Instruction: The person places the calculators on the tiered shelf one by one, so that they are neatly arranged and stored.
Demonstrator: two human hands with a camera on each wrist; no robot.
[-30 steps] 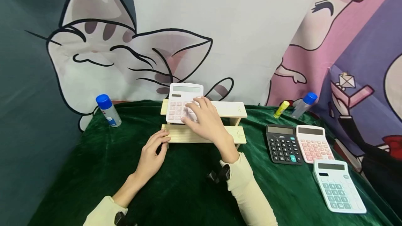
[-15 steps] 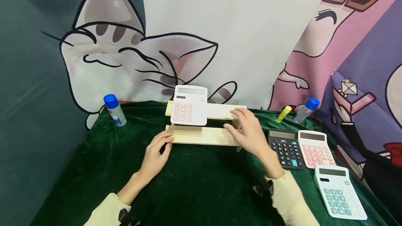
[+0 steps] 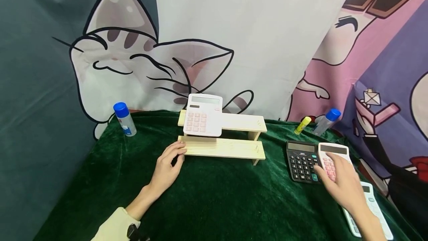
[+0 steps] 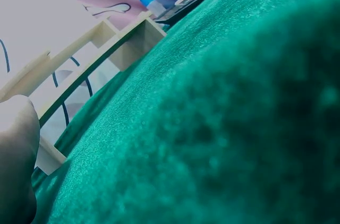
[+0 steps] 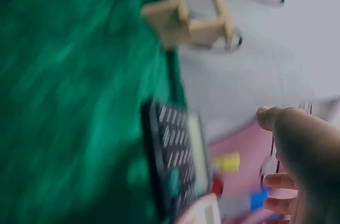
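Observation:
A two-tier wooden stand (image 3: 230, 148) is at the middle of the table, a white calculator with pink keys (image 3: 202, 116) leaning on its upper tier. My left hand (image 3: 166, 168) holds the left end of the lower tier, fingertips on top and thumb at the front edge; in the left wrist view its thumb (image 4: 18, 144) covers that end. At the right, my right hand (image 3: 346, 181) is over a second pink-keyed calculator (image 3: 334, 150), fingers extended and holding nothing. It partly hides that one and a white calculator with pale blue keys (image 3: 376, 211). A black calculator (image 3: 302, 161) lies beside its thumb.
A blue-capped bottle (image 3: 125, 120) stands at the back left. Another blue-capped bottle (image 3: 326, 122) and a yellow tube (image 3: 302, 125) are at the back right. Green velvet cloth (image 3: 234, 200) covers the table, and a printed curtain (image 3: 267, 47) hangs behind.
My right hand has left the calculator on the stand and moved right, across to the other calculators. The left hand stays at the stand's end. The head view has shifted slightly.

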